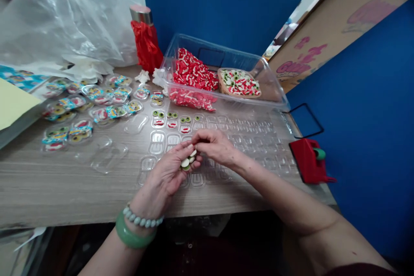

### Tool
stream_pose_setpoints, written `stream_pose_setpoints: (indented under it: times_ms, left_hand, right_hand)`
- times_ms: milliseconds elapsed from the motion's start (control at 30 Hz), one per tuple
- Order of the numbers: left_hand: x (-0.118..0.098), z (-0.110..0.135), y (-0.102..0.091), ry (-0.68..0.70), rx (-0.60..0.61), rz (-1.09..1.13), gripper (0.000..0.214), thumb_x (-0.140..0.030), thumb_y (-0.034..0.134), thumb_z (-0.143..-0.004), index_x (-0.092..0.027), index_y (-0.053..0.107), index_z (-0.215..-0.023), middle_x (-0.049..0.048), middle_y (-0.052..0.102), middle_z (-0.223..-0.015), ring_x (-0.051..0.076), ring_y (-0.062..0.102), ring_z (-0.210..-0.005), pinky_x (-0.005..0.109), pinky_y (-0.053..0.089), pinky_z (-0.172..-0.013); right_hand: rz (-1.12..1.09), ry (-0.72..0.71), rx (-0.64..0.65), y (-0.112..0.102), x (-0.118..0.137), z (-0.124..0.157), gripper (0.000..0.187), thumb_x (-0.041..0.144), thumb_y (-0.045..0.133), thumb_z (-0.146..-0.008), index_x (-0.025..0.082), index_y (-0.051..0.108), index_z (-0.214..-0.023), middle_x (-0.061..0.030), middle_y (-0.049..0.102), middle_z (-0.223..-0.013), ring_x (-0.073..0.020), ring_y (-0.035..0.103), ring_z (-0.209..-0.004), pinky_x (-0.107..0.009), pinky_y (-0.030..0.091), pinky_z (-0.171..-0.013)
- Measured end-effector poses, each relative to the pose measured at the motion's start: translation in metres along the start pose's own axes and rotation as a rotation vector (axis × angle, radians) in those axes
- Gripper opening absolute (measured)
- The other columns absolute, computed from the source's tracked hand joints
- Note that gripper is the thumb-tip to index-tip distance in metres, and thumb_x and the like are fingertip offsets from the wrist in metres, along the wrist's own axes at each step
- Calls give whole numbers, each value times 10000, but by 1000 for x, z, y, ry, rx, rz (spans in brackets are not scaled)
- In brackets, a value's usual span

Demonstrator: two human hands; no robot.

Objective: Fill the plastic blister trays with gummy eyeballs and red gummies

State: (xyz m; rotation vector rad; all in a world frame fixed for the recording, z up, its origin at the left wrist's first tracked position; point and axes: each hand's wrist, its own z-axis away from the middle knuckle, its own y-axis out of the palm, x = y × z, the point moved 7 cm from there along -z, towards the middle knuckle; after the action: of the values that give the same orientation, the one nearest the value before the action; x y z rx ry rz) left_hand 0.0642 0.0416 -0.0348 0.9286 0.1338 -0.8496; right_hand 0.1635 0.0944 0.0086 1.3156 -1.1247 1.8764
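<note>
Several green-and-white gummy eyes (185, 163) lie in my left hand (171, 166), its fingers curled around them. The fingers of my right hand (215, 146) are pinched together at the left thumb and fingertips; whatever is between them is hidden. Under both hands spread rows of clear plastic blister trays (157, 141). In the far row, the leftmost cells hold pairs of green gummy eyes (158, 114) with red-and-white gummy lips (185, 130) below them. One cell to their right has a single gummy eye (197, 118).
Behind the trays, a clear bin (271, 90) holds red-and-white gummies (194, 71) and a smaller tub (223, 88) of mixed gummies. Filled, labelled packs (113, 112) pile up at left. A red-wrapped bottle (145, 43) stands behind; a red tape dispenser (307, 161) sits at right.
</note>
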Motion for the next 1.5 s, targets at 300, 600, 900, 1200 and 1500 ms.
stream_pose_setpoints:
  times_ms: [300, 600, 900, 1200, 1500]
  left_hand:
    - [4, 11, 1, -51, -22, 24, 113, 6, 615, -851, -92, 669, -864, 78, 709, -698, 142, 678, -543, 191, 557, -476]
    - [7, 10, 12, 133, -88, 31, 207, 77, 615, -782, -125, 629, -738, 24, 669, -660, 116, 649, -524, 190, 552, -501]
    - [9, 10, 15, 78, -35, -49, 122, -12, 603, -849, -130, 632, -862, 50, 694, -719, 133, 668, -560, 208, 559, -512]
    - [4, 9, 6, 131, -49, -309, 149, -21, 702, -676, -144, 618, -667, 5, 594, -521, 129, 563, -405, 188, 409, -335]
    - [3, 6, -2, -158, -85, 14, 144, -98, 563, -904, -124, 603, -768, 11, 568, -589, 56, 474, -394, 116, 307, -318]
  right_hand:
    - [-220, -102, -203, -15, -1, 13, 68, 232, 681, -691, 199, 674, -749, 26, 638, -768, -126, 571, -759, -280, 456, -764]
    - [-255, -7, -322, -4, -10, 36, 134, 275, 692, -707, 207, 661, -818, 26, 625, -736, -118, 572, -642, -254, 479, -613]
    - [-483, 99, -308, -16, -25, 24, 184, 281, 713, -647, 193, 665, -802, 31, 637, -713, -93, 518, -584, -232, 407, -573]
    - [129, -144, -165, -13, 7, 38, 181, 151, 600, -763, 215, 720, -882, 19, 676, -786, -127, 605, -746, -257, 446, -712]
    - [412, 36, -381, -58, -2, -15, 146, 191, 578, -766, 207, 723, -763, 25, 683, -723, -142, 598, -731, -250, 408, -684]
